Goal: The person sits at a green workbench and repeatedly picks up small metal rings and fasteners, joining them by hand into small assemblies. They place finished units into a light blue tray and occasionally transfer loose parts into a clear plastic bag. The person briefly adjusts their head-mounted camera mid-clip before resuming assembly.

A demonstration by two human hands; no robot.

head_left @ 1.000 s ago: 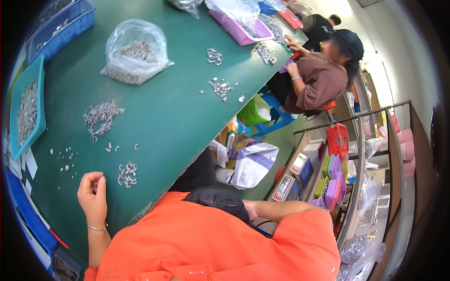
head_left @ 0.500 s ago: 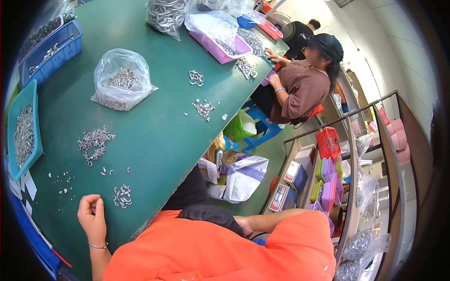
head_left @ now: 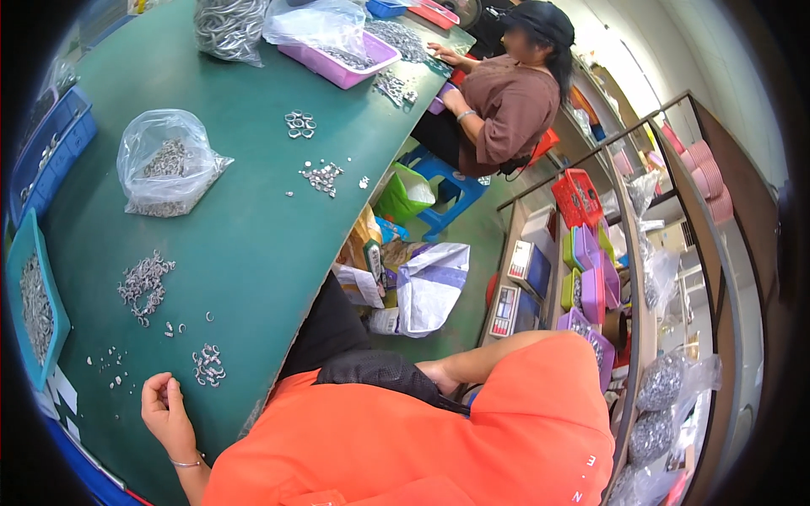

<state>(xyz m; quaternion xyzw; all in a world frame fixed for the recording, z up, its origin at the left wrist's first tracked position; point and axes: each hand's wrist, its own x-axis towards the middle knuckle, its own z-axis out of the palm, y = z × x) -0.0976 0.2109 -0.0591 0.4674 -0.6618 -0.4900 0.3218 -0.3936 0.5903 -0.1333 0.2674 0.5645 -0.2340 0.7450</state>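
Observation:
My left hand [head_left: 169, 413] rests at the near left of the green table [head_left: 228, 253], fingers curled in and thumb against them. Whatever they may hold is too small to make out. Right beside it lies a small pile of metal rings [head_left: 209, 365]. Tiny pale bits [head_left: 114, 364] are scattered on its other side, and a larger heap of ring-shaped metal pieces [head_left: 145, 287] sits farther off. My right hand [head_left: 440, 375] is at my waist, its fingers hidden behind a black mesh pouch-like thing [head_left: 371, 375].
A clear bag of metal parts [head_left: 173, 169] stands on the table. Teal [head_left: 59, 316] and blue trays [head_left: 72, 126] line the left edge; a pink tray [head_left: 337, 72] is far off. A co-worker [head_left: 506, 110] sits at the far right edge. Sacks [head_left: 434, 287] and shelves [head_left: 624, 211] stand to the right.
The view has turned, so the table's contents and the co-worker appear farther left. My left hand stays curled by the ring pile, and my right hand stays at the black pouch.

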